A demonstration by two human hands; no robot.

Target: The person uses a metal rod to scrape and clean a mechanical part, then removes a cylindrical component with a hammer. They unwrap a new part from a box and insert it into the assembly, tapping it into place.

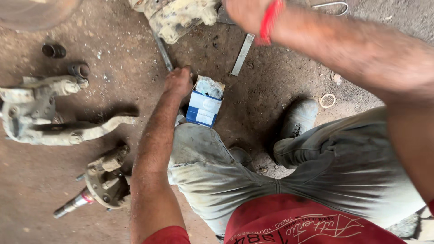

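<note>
Curled down against the dirt floor (280,77), the left hand (177,82) covers the lower end of a thin metal rod (162,52); whether its fingers actually clasp the rod cannot be told. That arm runs straight from the shoulder, past the bent knee, with the hand just beside an open blue-and-white carton (204,107). The right hand (246,12) is raised at the top edge, blurred, a red band (270,20) at its wrist, near a grimy cast housing (174,16); its grip cannot be judged. A flat metal strip (242,54) lies between the arms.

Open blue-white carton (205,101) upright on ground.
</note>
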